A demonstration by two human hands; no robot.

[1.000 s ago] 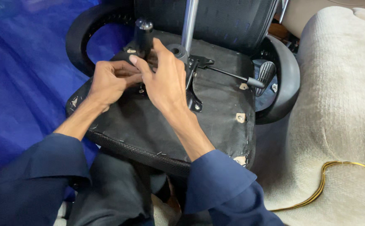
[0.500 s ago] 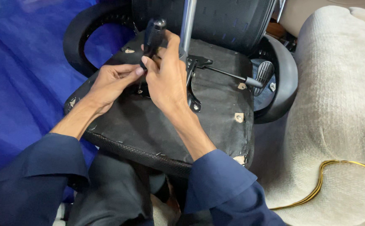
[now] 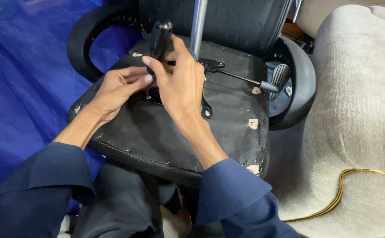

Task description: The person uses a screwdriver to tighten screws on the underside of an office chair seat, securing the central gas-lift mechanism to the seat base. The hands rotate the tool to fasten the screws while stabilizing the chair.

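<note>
— Where are we with the upturned black office chair seat [image 3: 227,128]?

— Our right hand [image 3: 181,83] grips the black-handled tool [image 3: 161,39] upright at the black metal mechanism plate [image 3: 205,108] beside the silver gas-lift column [image 3: 198,26]; our left hand [image 3: 117,88] pinches something small there — we cannot tell what. The plate looks seated, fastening unfinished. No containers in view.
</note>
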